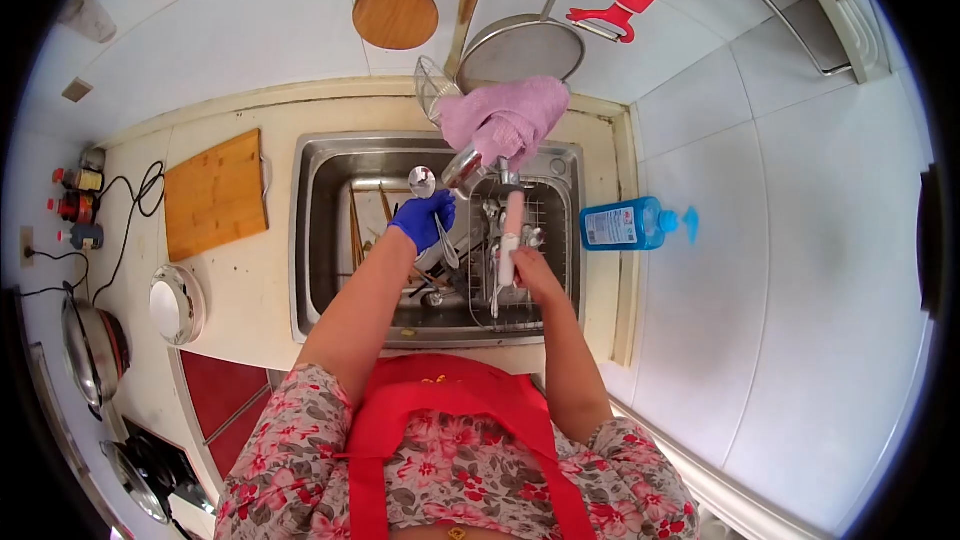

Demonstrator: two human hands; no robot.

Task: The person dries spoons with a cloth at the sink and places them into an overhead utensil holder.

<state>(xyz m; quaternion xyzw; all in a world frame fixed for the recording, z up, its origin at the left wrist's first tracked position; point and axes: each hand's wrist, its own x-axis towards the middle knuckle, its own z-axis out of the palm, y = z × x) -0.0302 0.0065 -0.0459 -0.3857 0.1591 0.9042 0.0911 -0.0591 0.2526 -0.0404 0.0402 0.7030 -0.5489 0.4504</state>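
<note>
My left hand [424, 219], in a blue rubber glove, is closed around metal spoons over the left part of the steel sink [318, 285]. One rounded spoon bowl [422, 181] sticks up above the fingers, and another spoon [446, 245] points down below them. My bare right hand [535, 276] grips a pink-and-white stick-shaped tool [513, 230] over the wire basket [535, 312]; its exact kind is unclear. Spoons and other cutlery lie in the basket. Chopsticks [356, 230] and dark-handled utensils rest in the sink's left part.
A pink cloth [505, 118] drapes over the faucet [462, 172] at the sink's back. Blue soap bottle [625, 224] lies to the right in view. On the left are a cutting board [215, 195] and stacked bowls [176, 305]. A strainer [522, 52] hangs behind.
</note>
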